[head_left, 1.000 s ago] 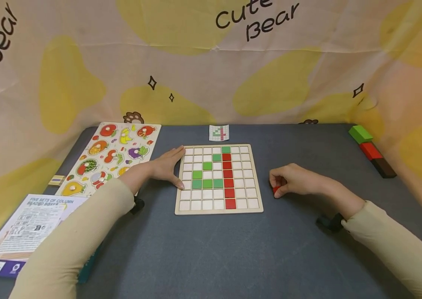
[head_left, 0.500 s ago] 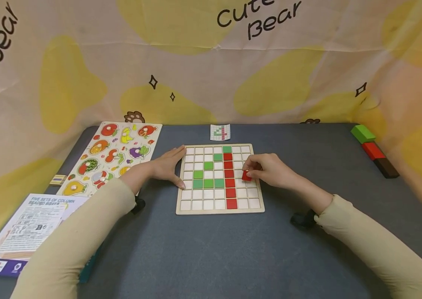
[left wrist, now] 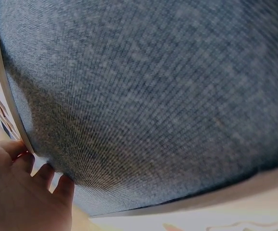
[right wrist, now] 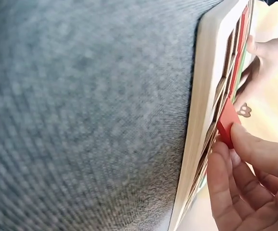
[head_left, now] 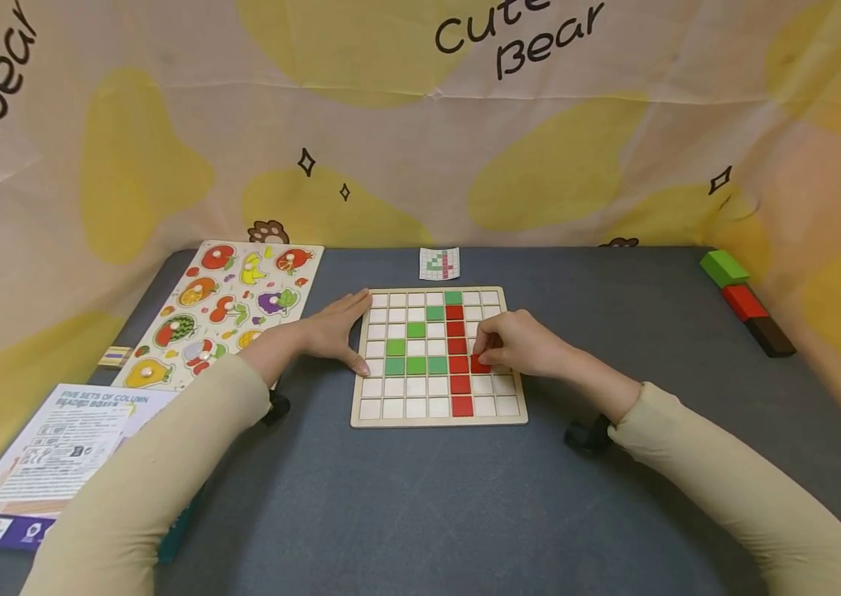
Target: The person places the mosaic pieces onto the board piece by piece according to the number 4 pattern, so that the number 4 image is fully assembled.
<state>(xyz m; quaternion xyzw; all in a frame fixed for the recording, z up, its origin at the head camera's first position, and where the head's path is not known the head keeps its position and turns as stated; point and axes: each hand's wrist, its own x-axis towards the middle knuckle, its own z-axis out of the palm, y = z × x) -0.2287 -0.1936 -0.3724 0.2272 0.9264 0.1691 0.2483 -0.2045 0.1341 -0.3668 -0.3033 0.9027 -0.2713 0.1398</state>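
A wooden grid board (head_left: 439,422) lies mid-table in the head view, with green tiles in a stepped line and row, and a column of red tiles. My left hand (head_left: 331,333) rests along its left edge, thumb and fingers spread against the frame. Between thumb and fingers, my right hand (head_left: 521,341) pinches a red square tile (head_left: 480,364) at the cell just right of the red column. In the right wrist view this red tile (right wrist: 228,121) is tilted, one edge at the grid. The left wrist view shows the left fingers (left wrist: 43,175) at the board's rim.
Behind the board lies a small pattern card (head_left: 439,264). A fruit puzzle board (head_left: 230,285) and a printed booklet (head_left: 66,455) lie to the left. Green (head_left: 724,267), red (head_left: 745,302) and dark (head_left: 769,335) blocks line the table's right side. A patterned cloth (head_left: 391,124) hangs behind.
My right hand has carried the red tile leftward from the table beside the board, over the right columns, to the cell beside the red column. My left hand has stayed at the left edge.
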